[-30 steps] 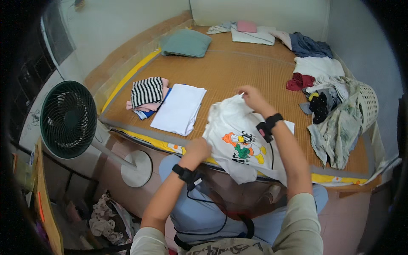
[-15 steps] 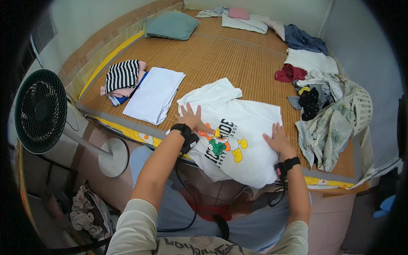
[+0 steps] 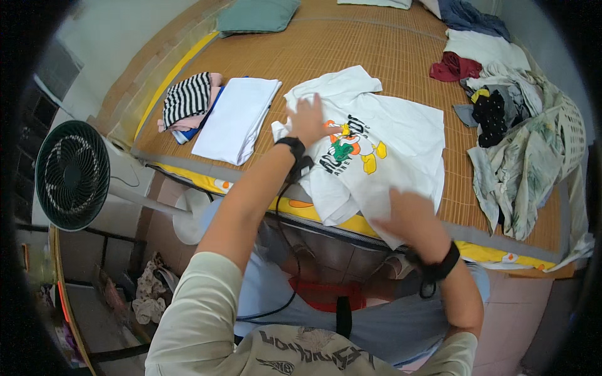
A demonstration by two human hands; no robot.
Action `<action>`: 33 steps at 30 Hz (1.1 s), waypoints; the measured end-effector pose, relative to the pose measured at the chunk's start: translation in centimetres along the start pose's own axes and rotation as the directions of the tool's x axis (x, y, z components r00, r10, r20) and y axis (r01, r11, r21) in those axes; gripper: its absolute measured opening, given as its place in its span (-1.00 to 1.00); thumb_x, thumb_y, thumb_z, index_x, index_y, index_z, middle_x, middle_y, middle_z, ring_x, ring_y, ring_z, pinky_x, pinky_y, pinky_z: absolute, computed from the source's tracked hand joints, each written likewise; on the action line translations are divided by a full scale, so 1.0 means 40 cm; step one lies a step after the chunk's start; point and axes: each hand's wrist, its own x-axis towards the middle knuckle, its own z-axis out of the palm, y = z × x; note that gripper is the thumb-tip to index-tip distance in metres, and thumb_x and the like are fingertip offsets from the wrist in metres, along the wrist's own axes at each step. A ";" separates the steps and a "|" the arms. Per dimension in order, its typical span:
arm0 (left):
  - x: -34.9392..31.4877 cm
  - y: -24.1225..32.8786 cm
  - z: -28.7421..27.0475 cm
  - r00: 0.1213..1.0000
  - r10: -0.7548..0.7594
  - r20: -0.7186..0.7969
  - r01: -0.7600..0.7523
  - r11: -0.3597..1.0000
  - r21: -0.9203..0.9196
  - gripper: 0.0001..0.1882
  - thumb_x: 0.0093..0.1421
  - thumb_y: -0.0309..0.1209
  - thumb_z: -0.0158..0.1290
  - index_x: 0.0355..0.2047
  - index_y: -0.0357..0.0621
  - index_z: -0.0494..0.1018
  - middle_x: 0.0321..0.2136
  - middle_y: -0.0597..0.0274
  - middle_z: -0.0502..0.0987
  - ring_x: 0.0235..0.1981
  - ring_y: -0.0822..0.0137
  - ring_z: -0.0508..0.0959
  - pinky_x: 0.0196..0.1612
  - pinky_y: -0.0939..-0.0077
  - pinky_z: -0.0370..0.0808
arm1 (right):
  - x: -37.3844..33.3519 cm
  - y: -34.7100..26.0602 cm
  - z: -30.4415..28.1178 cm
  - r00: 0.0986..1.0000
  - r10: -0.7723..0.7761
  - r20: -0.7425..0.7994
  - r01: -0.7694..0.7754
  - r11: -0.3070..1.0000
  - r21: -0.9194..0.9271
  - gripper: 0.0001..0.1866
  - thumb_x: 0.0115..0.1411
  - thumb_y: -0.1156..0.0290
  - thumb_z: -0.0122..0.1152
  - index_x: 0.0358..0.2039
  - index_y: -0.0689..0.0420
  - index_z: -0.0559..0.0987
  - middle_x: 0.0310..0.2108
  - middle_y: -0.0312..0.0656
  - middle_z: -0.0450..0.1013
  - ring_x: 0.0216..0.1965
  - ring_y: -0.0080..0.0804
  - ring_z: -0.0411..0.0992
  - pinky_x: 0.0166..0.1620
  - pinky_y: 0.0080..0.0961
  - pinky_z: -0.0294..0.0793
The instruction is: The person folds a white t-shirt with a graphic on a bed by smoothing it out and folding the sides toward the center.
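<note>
white fabric t-shirt with duck print [image 3: 404, 128] spread on brown slatted mat [image 3: 351, 44]. left hand [image 3: 306, 122] on its left side, fingers splayed; right hand [image 3: 415, 224] blurred by near edge, can't tell if gripping.

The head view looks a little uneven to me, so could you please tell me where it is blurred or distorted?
In the head view, the right hand is blurred, softer than the duck print on the white T-shirt; in the same view, the yellow trim bows with the fisheye lens, and the corners fall to black.
</note>
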 end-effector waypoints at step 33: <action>-0.141 -0.252 -0.061 0.964 0.186 0.189 0.060 0.543 -0.837 -0.69 0.09 -0.21 0.15 -0.36 -0.25 0.48 -0.57 0.43 0.37 -0.53 0.56 0.31 -0.46 0.67 0.29 | -0.021 0.292 0.114 0.819 0.518 -0.248 -0.448 0.846 0.289 -0.62 -0.07 0.18 0.19 -0.42 0.30 0.58 -0.48 0.10 0.50 -0.38 0.04 0.48 -0.28 -0.26 0.45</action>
